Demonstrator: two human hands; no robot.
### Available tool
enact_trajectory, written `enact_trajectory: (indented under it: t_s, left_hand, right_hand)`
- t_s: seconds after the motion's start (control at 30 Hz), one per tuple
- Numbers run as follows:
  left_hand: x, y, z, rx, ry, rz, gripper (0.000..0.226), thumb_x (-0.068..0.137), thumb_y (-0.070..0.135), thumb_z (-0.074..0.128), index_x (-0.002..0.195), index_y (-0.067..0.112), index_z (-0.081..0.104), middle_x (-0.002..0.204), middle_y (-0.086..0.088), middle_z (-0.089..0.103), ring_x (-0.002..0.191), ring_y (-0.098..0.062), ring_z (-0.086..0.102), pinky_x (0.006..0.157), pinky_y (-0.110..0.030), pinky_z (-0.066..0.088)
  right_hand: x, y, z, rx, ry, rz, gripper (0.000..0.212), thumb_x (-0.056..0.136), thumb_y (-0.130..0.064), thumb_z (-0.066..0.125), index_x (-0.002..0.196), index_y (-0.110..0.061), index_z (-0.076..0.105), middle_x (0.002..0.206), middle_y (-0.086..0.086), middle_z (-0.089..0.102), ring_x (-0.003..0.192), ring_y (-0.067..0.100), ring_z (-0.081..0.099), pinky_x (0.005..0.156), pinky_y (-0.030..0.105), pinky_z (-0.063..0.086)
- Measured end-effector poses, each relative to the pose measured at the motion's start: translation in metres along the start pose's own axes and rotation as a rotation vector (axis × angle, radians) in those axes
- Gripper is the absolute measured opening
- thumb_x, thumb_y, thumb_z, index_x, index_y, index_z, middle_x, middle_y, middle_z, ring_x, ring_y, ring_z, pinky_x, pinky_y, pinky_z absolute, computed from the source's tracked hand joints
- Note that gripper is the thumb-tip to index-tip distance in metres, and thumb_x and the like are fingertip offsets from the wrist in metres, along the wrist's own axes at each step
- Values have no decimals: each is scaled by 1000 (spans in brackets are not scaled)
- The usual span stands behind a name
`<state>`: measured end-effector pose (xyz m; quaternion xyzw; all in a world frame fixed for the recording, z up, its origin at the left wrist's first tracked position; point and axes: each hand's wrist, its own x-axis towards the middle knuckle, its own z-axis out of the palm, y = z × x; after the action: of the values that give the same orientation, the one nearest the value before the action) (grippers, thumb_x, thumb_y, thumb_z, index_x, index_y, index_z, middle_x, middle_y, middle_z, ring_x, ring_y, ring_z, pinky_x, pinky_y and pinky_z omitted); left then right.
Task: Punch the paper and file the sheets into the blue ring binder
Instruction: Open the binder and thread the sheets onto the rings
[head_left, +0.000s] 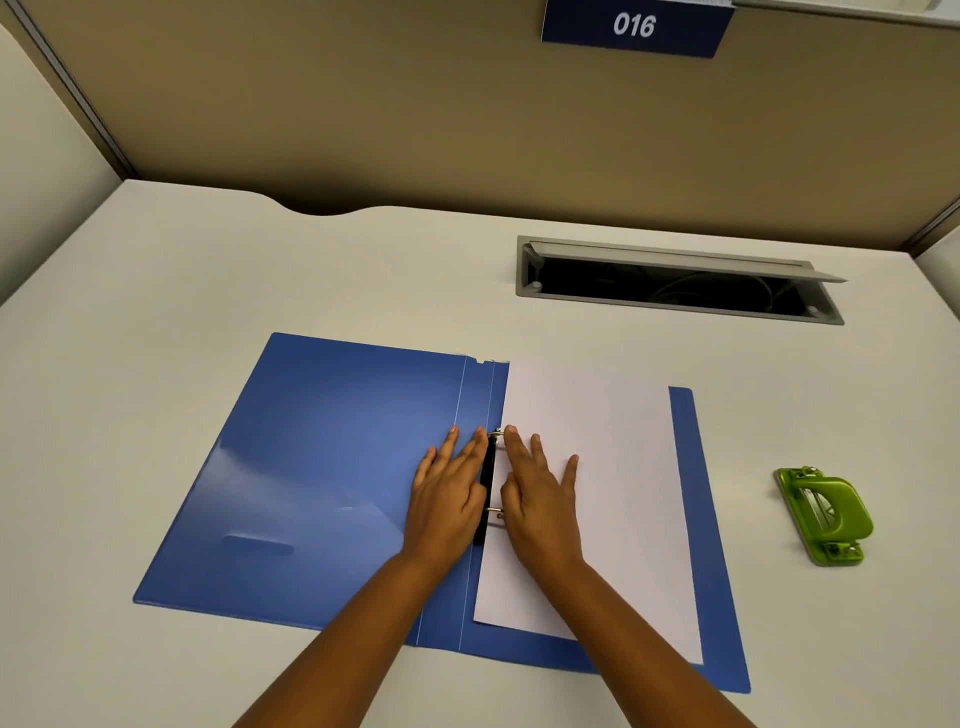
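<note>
Two flat hands meet at the rings (497, 470) of the open blue ring binder (332, 467): the left hand (449, 496) presses beside the spine, the right hand (537, 501) rests fingers spread on the sheets (618, 499) lying on the binder's right half; neither grasps anything. Well right sits the green punch (826, 514).

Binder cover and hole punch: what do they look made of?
Blue ring binder: thin glossy plastic, judging by the soft glare patches on the open cover. Its rings look like shiny metal. Green hole punch: smooth satin green body, probably painted metal or plastic; cannot tell which.
</note>
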<state>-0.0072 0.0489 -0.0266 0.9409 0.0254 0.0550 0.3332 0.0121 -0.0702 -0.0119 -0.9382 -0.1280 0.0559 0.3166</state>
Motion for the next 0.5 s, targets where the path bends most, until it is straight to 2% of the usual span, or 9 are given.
enact_trajectory:
  t_s: [0.13, 0.23, 0.33, 0.4, 0.47, 0.5]
  left_hand:
    - [3, 5, -7, -48, -40, -32, 55, 86, 25, 18, 141, 19, 23, 148, 1, 32, 138, -6, 7, 112, -26, 0]
    - [3, 17, -14, -163, -3, -126, 43, 94, 13, 31, 137, 15, 36, 145, -4, 39, 140, -15, 19, 115, -28, 7]
    - [-11, 28, -18, -227, 104, -258, 38, 93, 8, 43, 131, 12, 47, 139, -7, 47, 136, -19, 31, 111, -29, 23]
    - [-33, 33, -16, -233, 161, -280, 38, 92, 13, 47, 130, 13, 48, 136, -6, 50, 132, -21, 37, 107, -29, 29]
    - [-59, 36, -11, -127, 186, -193, 41, 92, 27, 43, 131, 18, 46, 133, -4, 54, 127, -22, 46, 104, -35, 38]
    - [-73, 36, -5, -32, 153, -117, 44, 92, 37, 35, 133, 23, 42, 133, -3, 54, 124, -22, 49, 104, -34, 37]
  right_hand:
    - [0, 0, -7, 66, -60, -4, 53, 92, -22, 22, 144, -28, 13, 151, -2, 28, 142, 8, 5, 109, 33, -21]
    - [-2, -2, -16, 210, -48, 14, 50, 97, -15, 31, 137, -38, 12, 146, -12, 23, 141, 5, 3, 110, 28, -18]
    - [-12, 1, -28, 330, 58, 87, 51, 95, -18, 39, 139, -36, 20, 149, -6, 28, 142, 11, 13, 112, 24, -3]
    - [-22, 10, -42, 367, 141, 161, 50, 93, -20, 46, 139, -29, 30, 148, -1, 35, 139, 20, 26, 113, 29, 14]
    - [-35, 20, -59, 356, 215, 228, 50, 91, -19, 51, 137, -25, 34, 145, 1, 39, 134, 21, 36, 108, 33, 28]
    - [-44, 25, -66, 333, 230, 277, 52, 90, -20, 53, 138, -24, 34, 145, 2, 39, 133, 23, 37, 106, 35, 31]
